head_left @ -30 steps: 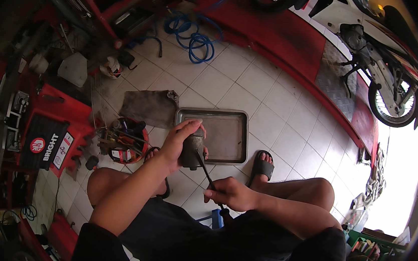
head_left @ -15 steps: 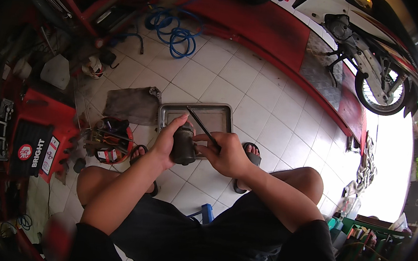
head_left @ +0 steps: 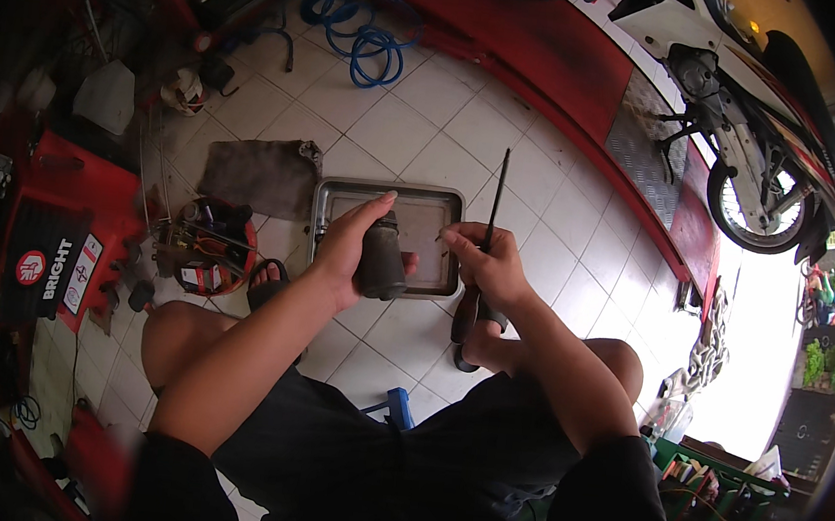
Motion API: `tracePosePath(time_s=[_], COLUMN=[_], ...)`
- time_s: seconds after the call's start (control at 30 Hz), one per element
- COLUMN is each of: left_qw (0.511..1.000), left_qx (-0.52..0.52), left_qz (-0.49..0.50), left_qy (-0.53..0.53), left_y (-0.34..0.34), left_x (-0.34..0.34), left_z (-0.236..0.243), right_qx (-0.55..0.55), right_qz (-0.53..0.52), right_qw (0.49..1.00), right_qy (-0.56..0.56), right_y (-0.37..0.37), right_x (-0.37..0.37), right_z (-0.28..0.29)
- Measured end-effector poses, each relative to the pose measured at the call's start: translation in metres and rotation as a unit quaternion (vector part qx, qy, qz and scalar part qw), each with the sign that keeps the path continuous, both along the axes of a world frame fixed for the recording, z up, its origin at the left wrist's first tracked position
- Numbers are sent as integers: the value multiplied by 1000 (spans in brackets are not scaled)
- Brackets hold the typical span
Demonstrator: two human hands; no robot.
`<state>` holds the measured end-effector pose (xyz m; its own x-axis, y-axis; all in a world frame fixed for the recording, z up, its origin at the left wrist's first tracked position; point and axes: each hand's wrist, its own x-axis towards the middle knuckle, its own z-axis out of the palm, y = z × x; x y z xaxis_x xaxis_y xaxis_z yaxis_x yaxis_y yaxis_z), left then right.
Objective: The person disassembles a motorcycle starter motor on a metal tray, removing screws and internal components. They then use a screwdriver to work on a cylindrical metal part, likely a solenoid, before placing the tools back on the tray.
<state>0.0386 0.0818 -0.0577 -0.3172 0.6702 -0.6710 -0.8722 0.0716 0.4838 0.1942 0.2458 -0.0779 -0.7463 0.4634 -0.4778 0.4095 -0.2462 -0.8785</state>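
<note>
— Left hand (head_left: 354, 244)? Wrapped round a dark cylindrical part (head_left: 380, 262), upright above the metal tray (head_left: 326, 214) on the tiled floor (head_left: 400, 128). Looks rigid, fairly heavy, maybe greasy; best gripped round the body.

— Right hand (head_left: 492, 268)? Closed on a screwdriver (head_left: 483, 257). Long axis near vertical, thin shaft pointing away, handle toward the lap.

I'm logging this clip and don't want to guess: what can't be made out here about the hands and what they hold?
- Dark cylindrical part, head view: the left hand wraps it, hiding its near side and lower end.
- Screwdriver: the right hand covers mid-shaft; its thin tip is too small to tell its type.
- Metal tray: both hands block most of the inside.
- Motorcycle: cut off by the fisheye rim.
</note>
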Motion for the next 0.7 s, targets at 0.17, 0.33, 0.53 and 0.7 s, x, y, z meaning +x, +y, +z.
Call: tracePosePath(time_s=[0.17, 0.33, 0.53, 0.7], left_qw=[996, 992, 991, 993], left_qx=[-51, -47, -2, -7], left_qz=[75, 116, 134, 114], left_qy=[12, -5, -10, 11], left_y=[2, 15, 11, 13], left_x=[-22, -30, -39, -41], left_z=[-2, 10, 22, 29], right_qx=[-7, 135, 176, 95], right_qz=[-190, -276, -257, -300], right_qw=[972, 870, 849, 850], right_qy=[-142, -387, -426, -423], right_y=[36, 15, 7, 38], right_x=[1, 42, 15, 13], right_z=[-157, -325, -319, -294])
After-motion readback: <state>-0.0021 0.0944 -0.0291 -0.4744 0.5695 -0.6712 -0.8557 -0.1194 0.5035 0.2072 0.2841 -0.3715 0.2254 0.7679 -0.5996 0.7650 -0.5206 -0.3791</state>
